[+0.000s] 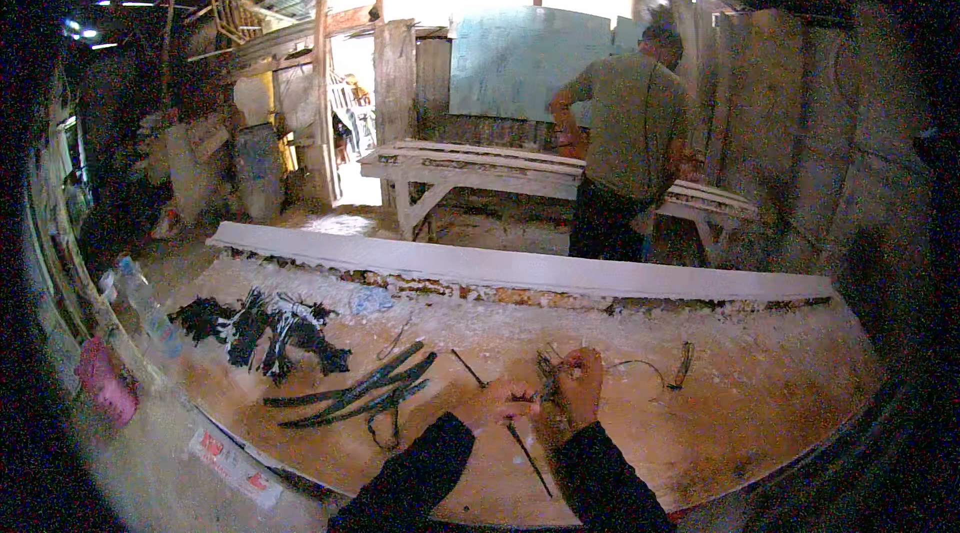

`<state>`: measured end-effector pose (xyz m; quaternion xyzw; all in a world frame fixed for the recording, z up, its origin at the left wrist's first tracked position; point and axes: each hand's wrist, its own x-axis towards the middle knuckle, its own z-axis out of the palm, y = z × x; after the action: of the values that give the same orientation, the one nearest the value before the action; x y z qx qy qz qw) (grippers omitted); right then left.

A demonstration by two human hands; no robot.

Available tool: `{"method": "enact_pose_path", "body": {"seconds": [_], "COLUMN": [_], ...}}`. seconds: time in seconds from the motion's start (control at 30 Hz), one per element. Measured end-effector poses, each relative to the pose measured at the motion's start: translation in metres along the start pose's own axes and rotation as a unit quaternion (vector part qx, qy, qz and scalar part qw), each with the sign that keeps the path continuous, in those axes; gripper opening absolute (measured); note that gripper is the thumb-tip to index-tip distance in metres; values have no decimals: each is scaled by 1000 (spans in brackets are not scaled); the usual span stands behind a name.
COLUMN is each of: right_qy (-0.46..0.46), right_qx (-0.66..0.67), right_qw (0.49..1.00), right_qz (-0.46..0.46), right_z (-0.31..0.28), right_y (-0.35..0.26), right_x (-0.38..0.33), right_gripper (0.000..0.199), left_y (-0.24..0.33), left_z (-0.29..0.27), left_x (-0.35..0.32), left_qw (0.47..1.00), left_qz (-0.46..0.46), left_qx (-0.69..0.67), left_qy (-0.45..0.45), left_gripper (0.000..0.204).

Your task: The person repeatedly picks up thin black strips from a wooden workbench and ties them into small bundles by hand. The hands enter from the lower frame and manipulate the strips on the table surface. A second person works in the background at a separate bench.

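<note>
My left hand [505, 402] is closed low over the board, with a thin dark strip [527, 458] sticking out on both sides of its fingers. Close beside it, my right hand [579, 383] is curled round a small greyish piece [547, 373] whose kind I cannot make out. A thin cord [640, 364] lies to the right of that hand, leading to a short dark piece [684, 366]. Left of my hands lie several long dark strips [350, 391], and beyond them a heap of black and whitish frayed scraps [268, 326].
My work board [760, 383] has a long white raised beam [520, 266] along its far edge. A clear plastic bottle [140, 293] and a pink object [106, 381] are at the left. Behind, a person [632, 123] stands at a whitish bench [480, 161].
</note>
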<state>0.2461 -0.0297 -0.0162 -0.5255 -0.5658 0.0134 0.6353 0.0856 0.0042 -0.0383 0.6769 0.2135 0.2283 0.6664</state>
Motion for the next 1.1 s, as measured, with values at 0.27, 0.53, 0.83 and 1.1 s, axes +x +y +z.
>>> {"method": "enact_pose_path", "body": {"seconds": [0.27,0.53,0.83,1.1], "right_qy": [-94,-89,-130,-396], "right_qx": [152,151,37,106], "right_qw": [979,976,990,912], "right_qz": [102,127,42,-10], "right_z": [12,12,10,9], "right_y": [7,16,6,-40], "right_x": [-8,-7,-12,-28], "right_gripper": [21,9,7,19], "left_y": [5,-13,-4,-21], "left_z": [6,-13,-35,-51], "left_x": [-4,6,0,4], "left_qw": [999,962,865,781], "left_qz": [-25,148,103,129], "left_qx": [30,32,161,197], "left_qy": [29,226,463,578], "left_gripper": [24,19,17,15]}}
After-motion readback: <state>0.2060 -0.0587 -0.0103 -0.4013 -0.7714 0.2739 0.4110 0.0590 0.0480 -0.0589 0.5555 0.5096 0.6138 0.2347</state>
